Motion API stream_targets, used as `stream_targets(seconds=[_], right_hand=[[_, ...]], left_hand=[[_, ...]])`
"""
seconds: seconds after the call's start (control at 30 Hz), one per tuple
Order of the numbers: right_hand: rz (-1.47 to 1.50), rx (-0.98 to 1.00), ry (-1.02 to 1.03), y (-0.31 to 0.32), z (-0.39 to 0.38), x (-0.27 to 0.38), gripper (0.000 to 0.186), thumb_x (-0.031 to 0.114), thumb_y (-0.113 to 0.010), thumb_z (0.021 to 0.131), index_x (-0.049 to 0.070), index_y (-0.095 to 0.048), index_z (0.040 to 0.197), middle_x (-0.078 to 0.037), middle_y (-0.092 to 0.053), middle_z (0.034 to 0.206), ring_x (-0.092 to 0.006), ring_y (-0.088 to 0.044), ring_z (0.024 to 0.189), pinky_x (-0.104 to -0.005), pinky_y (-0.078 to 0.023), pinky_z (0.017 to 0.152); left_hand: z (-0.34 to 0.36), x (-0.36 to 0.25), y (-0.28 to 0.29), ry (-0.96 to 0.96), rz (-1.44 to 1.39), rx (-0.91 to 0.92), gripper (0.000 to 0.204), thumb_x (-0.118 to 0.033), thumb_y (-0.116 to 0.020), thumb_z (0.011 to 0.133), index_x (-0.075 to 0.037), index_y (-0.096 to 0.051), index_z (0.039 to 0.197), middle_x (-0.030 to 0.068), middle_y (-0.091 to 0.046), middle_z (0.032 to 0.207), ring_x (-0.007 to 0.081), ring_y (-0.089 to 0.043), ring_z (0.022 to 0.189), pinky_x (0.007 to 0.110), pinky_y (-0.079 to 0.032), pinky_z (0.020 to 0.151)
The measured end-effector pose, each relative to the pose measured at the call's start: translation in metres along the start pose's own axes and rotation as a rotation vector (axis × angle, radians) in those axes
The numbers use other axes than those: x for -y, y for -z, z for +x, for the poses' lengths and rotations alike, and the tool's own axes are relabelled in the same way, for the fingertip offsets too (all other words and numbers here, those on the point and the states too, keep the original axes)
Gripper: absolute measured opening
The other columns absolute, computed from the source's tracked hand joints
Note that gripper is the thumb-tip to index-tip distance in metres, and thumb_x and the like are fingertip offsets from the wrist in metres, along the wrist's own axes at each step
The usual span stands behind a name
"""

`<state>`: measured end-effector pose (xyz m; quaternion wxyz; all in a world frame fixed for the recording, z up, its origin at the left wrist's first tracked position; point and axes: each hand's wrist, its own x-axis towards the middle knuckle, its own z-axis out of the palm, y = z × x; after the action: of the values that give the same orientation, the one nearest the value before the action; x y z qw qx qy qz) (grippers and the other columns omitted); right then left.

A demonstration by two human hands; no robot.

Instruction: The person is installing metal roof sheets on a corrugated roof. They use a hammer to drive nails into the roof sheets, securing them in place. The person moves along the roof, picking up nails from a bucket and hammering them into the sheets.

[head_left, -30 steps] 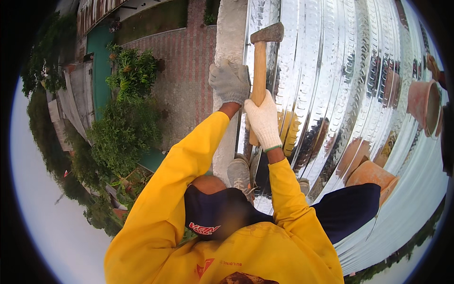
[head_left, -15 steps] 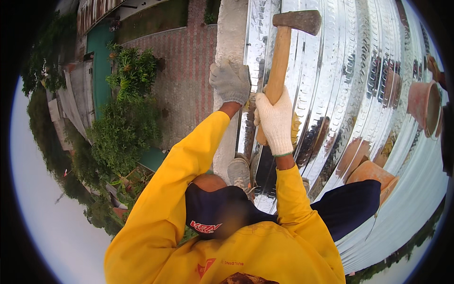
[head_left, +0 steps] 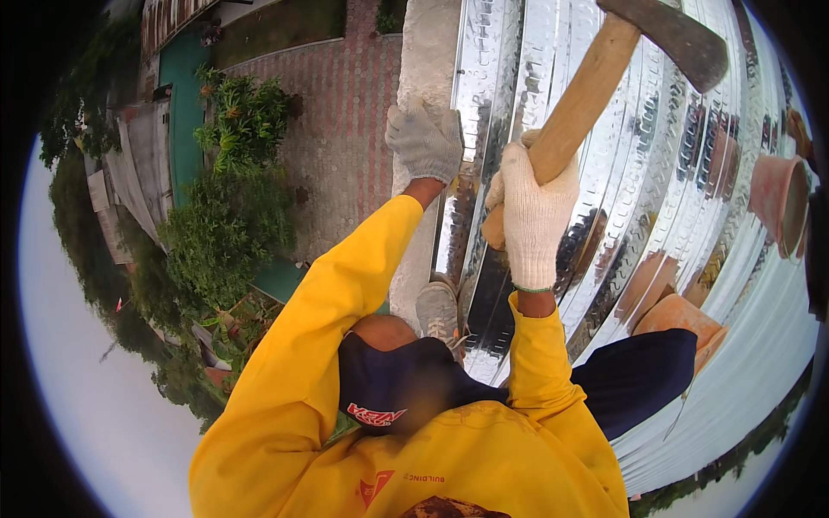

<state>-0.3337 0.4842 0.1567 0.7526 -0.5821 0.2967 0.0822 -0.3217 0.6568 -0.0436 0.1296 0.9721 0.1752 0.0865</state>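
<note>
My right hand (head_left: 540, 207), in a white knit glove, is wrapped round the wooden handle of a hatchet (head_left: 590, 95). The hatchet's dark, worn head points to the far right, above shiny ribbed metal roofing sheets (head_left: 570, 52). On the concrete ledge (head_left: 429, 52) beside the roofing rests my left hand (head_left: 423, 142), in a grey glove. Its fingers are curled and its thumb lies toward the metal; what it holds, if anything, is hidden beneath it.
My grey shoe (head_left: 438, 312) stands where ledge and roofing meet. Several terracotta tiles lie on the roof at right, one (head_left: 682, 324) near my knee and another (head_left: 777, 200) farther off. Left of the ledge is a drop to a paved yard (head_left: 341, 164) with green shrubs (head_left: 229, 229).
The hatchet has swung up toward the camera and to the right, its head tilting over. My right hand has shifted slightly right with it. My left hand has stayed almost in place.
</note>
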Motion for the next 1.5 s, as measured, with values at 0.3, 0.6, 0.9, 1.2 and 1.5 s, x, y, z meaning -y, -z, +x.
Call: stream_targets(seconds=[0.3, 0.6, 0.9, 1.2, 1.5], right_hand=[[-0.26, 0.237, -0.236, 0.017, 0.027, -0.067, 0.024, 0.015, -0.074, 0.105, 0.0, -0.067, 0.124, -0.008, -0.071, 0.085, -0.0166, -0.069, 0.06, -0.0357, -0.056, 0.056], [-0.191, 0.145, -0.203, -0.008, 0.007, -0.101, 0.022, 0.01, -0.076, 0.105, 0.0, -0.066, 0.122, -0.006, -0.069, 0.079, -0.0157, -0.065, 0.057, -0.0338, -0.058, 0.057], [0.029, 0.003, 0.033, -0.011, 0.009, -0.045, 0.021, 0.01, -0.077, 0.107, 0.001, -0.068, 0.122, -0.004, -0.067, 0.076, -0.0151, -0.066, 0.059, -0.0339, -0.058, 0.058], [-0.018, 0.06, -0.157, -0.001, 0.008, -0.081, 0.02, 0.013, -0.077, 0.104, -0.001, -0.07, 0.116, -0.006, -0.071, 0.082, -0.0148, -0.067, 0.058, -0.0352, -0.054, 0.055], [-0.208, 0.27, -0.269, 0.018, -0.007, -0.046, 0.023, 0.015, -0.076, 0.103, 0.0, -0.068, 0.119, -0.006, -0.067, 0.078, -0.0163, -0.069, 0.057, -0.0359, -0.054, 0.051]], left_hand=[[-0.007, -0.013, 0.006, 0.032, -0.02, 0.124, 0.072, -0.047, -0.082, 0.105, -0.002, -0.055, 0.155, 0.0292, -0.053, 0.135, 0.0525, -0.055, 0.128, 0.064, -0.043, 0.111], [-0.004, -0.004, -0.012, -0.018, -0.011, -0.001, 0.071, -0.047, -0.081, 0.105, -0.003, -0.055, 0.154, 0.0289, -0.053, 0.135, 0.0531, -0.055, 0.13, 0.065, -0.042, 0.112], [-0.001, -0.001, -0.009, -0.038, -0.021, -0.063, 0.069, -0.047, -0.083, 0.104, -0.002, -0.058, 0.149, 0.0288, -0.055, 0.131, 0.0507, -0.058, 0.122, 0.066, -0.044, 0.107], [0.003, -0.006, 0.0, 0.034, -0.015, -0.021, 0.063, -0.047, -0.083, 0.102, -0.003, -0.063, 0.143, 0.028, -0.056, 0.13, 0.0509, -0.058, 0.123, 0.063, -0.044, 0.11], [0.003, -0.012, 0.001, -0.02, -0.032, -0.018, 0.063, -0.049, -0.083, 0.103, -0.002, -0.062, 0.14, 0.0262, -0.055, 0.126, 0.0491, -0.06, 0.119, 0.064, -0.046, 0.103]])
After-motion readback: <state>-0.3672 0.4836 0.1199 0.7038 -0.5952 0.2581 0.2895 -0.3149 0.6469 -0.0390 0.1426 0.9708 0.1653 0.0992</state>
